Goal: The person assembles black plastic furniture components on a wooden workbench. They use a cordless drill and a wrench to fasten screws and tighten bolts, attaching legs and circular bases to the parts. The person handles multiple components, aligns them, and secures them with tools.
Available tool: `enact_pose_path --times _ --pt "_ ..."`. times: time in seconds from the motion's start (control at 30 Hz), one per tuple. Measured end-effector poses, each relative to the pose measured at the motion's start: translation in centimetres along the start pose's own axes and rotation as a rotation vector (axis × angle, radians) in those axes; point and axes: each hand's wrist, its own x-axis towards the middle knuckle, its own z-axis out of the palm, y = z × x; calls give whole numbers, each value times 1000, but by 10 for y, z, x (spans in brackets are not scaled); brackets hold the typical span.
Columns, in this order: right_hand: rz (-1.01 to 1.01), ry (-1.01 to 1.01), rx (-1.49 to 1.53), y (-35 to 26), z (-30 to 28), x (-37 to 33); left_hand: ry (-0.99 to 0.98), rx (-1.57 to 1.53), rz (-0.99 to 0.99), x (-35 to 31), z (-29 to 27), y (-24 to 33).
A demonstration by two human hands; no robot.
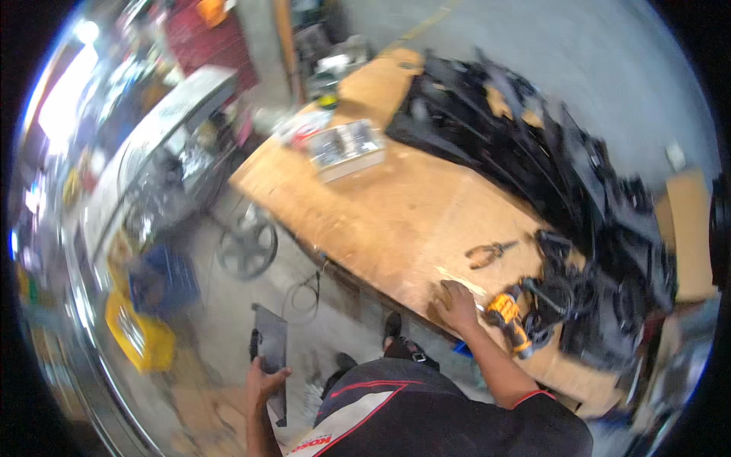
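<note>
Left grip is closing on a dark flat panel, thumb lying across its lower part; panel is hanging near-upright over the floor, left of the wooden desk, clear of it. Right grip is resting palm-down by the desk's near edge, fingers bending loosely; can't tell if they're holding anything. Orange drill is lying just right of that hand, pliers are lying beyond. Black parts are piling along the far side; box of small items is sitting far left.
</note>
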Motion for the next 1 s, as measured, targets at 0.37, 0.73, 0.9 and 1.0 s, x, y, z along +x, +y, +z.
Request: enact_pose_path --times 0.37,0.73,0.9,1.0 --pt "415 474 24 106 -91 -106 -257 816 1286 18 81 361" --pt "646 671 -115 124 -111 -179 -427 1128 1410 129 185 412" --pt "881 979 -352 145 -170 -154 -354 1034 1403 127 185 405" --pt "951 874 84 179 -168 -147 -238 849 1341 127 182 387"
